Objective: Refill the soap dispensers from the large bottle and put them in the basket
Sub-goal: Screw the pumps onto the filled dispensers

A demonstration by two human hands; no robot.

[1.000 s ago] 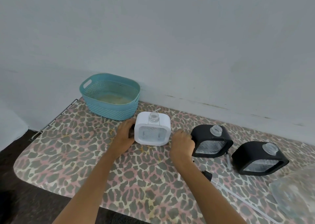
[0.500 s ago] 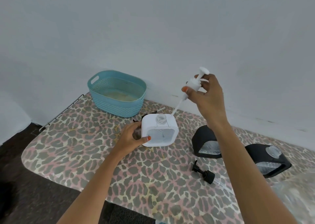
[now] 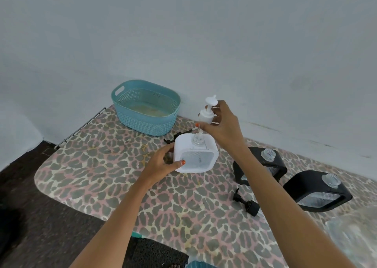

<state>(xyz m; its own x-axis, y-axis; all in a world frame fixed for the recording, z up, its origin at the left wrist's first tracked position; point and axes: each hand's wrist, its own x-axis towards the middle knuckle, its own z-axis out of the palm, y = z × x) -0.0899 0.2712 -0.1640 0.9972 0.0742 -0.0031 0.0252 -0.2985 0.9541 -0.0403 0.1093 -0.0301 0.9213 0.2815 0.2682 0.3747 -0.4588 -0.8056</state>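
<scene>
A white square soap dispenser (image 3: pixel 196 155) stands on the leopard-print table (image 3: pixel 114 165), its clear neck open. My left hand (image 3: pixel 163 161) grips its left side. My right hand (image 3: pixel 220 125) pinches the white pump head (image 3: pixel 207 112) just above it, the pump's tube reaching down into the neck. Two black dispensers (image 3: pixel 263 165) (image 3: pixel 318 192) with open necks stand to the right. A teal basket (image 3: pixel 145 106) sits at the back left by the wall. The large clear bottle (image 3: pixel 355 239) shows blurred at the lower right edge.
A black pump head (image 3: pixel 245 202) lies on the table in front of the black dispensers; another black pump (image 3: pixel 175 137) lies behind the white dispenser. A grey wall runs right behind the table. The table's rounded left edge drops to a dark floor.
My right hand picked up the white pump and has brought it over the white dispenser, its tube now entering the neck. My left hand keeps holding the dispenser.
</scene>
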